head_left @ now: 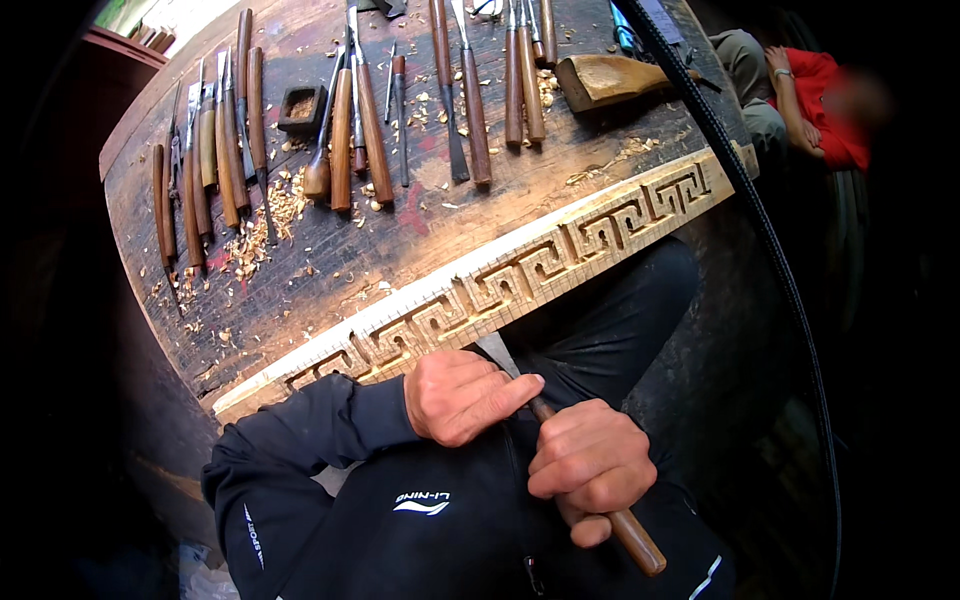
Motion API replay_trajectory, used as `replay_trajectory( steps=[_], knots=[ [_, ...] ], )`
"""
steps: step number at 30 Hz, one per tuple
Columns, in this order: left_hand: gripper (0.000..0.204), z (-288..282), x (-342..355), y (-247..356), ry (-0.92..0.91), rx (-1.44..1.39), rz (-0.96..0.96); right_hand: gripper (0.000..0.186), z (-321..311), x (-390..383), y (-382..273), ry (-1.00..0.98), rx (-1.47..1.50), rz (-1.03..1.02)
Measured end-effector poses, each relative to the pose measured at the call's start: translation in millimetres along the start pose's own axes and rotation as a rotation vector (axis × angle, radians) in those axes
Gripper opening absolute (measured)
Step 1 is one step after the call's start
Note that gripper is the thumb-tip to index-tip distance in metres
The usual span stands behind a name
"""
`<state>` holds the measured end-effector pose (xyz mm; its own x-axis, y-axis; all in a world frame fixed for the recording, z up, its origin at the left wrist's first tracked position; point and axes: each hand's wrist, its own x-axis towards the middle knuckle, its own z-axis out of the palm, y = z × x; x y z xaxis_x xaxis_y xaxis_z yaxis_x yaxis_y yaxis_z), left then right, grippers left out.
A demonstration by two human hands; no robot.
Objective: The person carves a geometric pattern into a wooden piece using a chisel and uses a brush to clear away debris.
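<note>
Workbench (330, 250); right hand (590, 465) fingers clenched round chisel handle (635, 535).

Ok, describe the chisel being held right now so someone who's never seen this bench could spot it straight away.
Start at the dark workbench and the pale carved strip with its key pattern along the near edge. Just below that strip, both hands meet: the right hand grips a brown wooden-handled chisel, the left hand steadying its front. Every other chisel lies loose in rows on the bench.

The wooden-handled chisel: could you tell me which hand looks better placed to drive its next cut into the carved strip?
Probably the right hand: it grips the chisel handle, while the left hand rests forward near the carved strip.
</note>
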<state>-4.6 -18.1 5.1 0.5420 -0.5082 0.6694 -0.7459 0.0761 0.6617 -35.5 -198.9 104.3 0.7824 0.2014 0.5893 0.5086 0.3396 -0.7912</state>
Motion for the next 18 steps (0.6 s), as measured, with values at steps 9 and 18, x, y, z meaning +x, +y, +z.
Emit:
replay_trajectory(
  steps=[9,18],
  knots=[
    [0.046,3,2,11,-0.028,0.041,-0.023,0.049,-19,26,-2,-0.354,0.044,0.122],
    [0.049,4,-6,10,0.088,0.063,-0.038,0.063,0,6,5,-0.097,0.044,0.0]
  ],
)
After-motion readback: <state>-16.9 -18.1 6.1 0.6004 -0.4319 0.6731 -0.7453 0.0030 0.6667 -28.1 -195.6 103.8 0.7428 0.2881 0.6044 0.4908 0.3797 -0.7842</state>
